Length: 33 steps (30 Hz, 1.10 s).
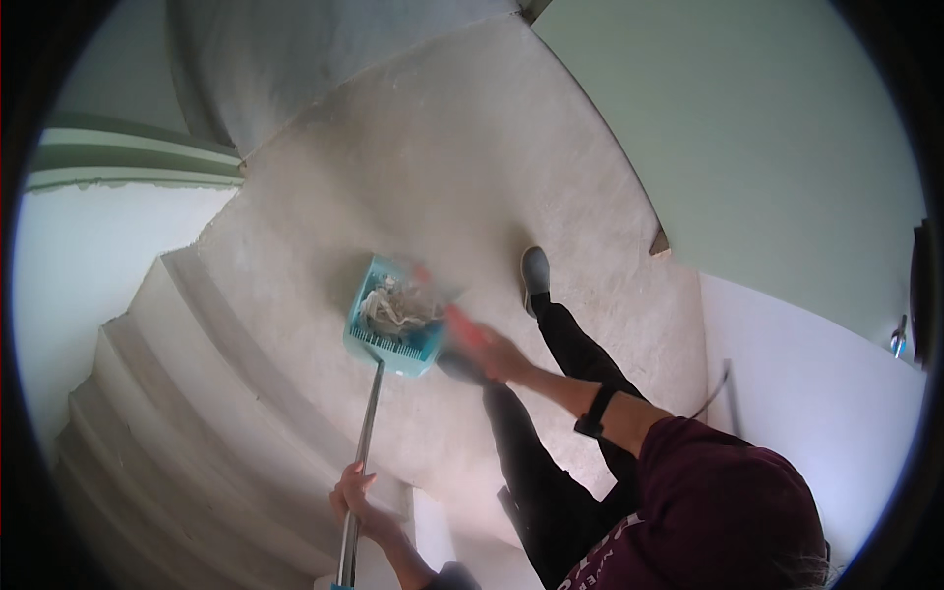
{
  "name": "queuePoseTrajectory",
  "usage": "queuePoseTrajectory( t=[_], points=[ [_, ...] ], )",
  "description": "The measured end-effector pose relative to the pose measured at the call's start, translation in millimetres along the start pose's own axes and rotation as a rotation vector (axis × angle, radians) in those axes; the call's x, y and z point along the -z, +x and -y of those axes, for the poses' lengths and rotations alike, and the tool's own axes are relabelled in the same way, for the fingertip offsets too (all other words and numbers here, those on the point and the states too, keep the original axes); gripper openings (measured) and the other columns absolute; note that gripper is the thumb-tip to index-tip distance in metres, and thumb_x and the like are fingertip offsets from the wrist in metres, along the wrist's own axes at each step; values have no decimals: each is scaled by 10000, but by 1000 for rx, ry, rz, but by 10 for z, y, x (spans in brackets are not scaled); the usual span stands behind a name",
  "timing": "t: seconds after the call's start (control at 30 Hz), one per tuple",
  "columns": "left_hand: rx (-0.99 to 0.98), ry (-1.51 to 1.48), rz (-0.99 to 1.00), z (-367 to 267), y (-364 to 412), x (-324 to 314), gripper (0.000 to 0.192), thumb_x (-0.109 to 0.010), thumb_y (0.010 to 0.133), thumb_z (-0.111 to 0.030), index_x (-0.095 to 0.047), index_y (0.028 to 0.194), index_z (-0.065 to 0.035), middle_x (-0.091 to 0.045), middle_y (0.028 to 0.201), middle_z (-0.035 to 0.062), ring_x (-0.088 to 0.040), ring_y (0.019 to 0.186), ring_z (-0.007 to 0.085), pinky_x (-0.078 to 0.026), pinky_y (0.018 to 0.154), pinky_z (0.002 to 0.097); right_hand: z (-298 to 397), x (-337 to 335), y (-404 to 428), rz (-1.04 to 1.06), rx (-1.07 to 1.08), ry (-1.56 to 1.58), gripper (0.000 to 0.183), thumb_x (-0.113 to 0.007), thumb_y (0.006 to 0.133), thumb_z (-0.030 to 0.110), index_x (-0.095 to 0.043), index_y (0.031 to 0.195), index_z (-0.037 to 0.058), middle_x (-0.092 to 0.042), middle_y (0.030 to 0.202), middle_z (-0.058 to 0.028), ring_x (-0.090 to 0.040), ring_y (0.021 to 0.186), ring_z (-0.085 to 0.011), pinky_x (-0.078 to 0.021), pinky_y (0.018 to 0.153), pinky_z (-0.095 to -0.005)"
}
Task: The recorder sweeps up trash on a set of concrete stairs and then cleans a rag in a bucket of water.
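Observation:
My left hand [352,493] grips the metal pole [369,413] of a long-handled teal dustpan [361,345]. The pan rests on or just above the floor; which one I cannot tell. A row of comb teeth runs along its handle side. Crumpled pale debris [394,310], perhaps paper or plastic with dust, lies in the pan. My right hand [503,357] is closed around a red handle-like object [466,328], blurred by motion, beside the pan's right edge. Its far end is smeared over the debris, so its exact kind cannot be made out.
Concrete stairs [221,361] descend at the left, right beside the dustpan. A pale green door [752,147] with a metal handle [898,338] stands at the right. A small wedge [661,243] sits at the door's lower edge. My shoe [535,271] is on the concrete floor [442,162].

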State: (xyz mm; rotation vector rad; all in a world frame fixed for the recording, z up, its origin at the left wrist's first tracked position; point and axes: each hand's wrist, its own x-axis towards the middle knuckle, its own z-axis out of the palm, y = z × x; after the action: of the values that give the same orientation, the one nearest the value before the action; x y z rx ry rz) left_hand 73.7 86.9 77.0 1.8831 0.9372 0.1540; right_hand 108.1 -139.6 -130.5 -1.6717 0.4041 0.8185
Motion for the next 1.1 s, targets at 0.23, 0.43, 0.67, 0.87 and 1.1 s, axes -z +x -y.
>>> queuePoseTrajectory(
  t=[0.23,0.43,0.67,0.87,1.1],
  points=[
    [86,-43,-35,-39,-88,-198,185,-445,698,-127,-511,578,-3,-535,776,115,-512,762,204,-404,658,303,403,2238,1174,-512,-56,62,510,-437,800,322,-234,1240,165,-480,642,-52,-467,422,-104,-369,303,-234],
    [122,-69,-25,-63,-116,-126,141,-394,769,-139,-417,673,-38,-492,697,54,-514,834,216,-431,628,276,847,2745,1810,-544,-103,3,480,-392,760,170,-262,1222,160,-459,592,-41,-453,389,-120,-359,300,-249],
    [196,-100,-66,-72,-101,-280,148,-400,800,-156,-408,706,-43,-491,730,49,-496,874,213,-438,638,300,-360,1871,1159,-538,456,-561,421,-415,791,169,-317,1189,73,-528,723,-79,-509,478,-157,-426,458,-257],
    [178,-89,-50,-65,-121,-137,135,-388,805,-158,-408,728,-50,-496,747,43,-495,861,213,-438,654,311,683,1878,1370,-301,432,-543,422,-412,800,211,-309,1184,67,-542,867,-180,-552,715,-301,-429,632,-373],
    [184,-84,-58,-92,-96,-235,158,-372,815,-169,-393,708,-54,-487,723,42,-489,875,218,-441,649,317,1693,2002,2834,-387,217,-526,441,-364,784,261,-300,1200,128,-523,955,-199,-517,871,-325,-395,748,-408]
  ],
)
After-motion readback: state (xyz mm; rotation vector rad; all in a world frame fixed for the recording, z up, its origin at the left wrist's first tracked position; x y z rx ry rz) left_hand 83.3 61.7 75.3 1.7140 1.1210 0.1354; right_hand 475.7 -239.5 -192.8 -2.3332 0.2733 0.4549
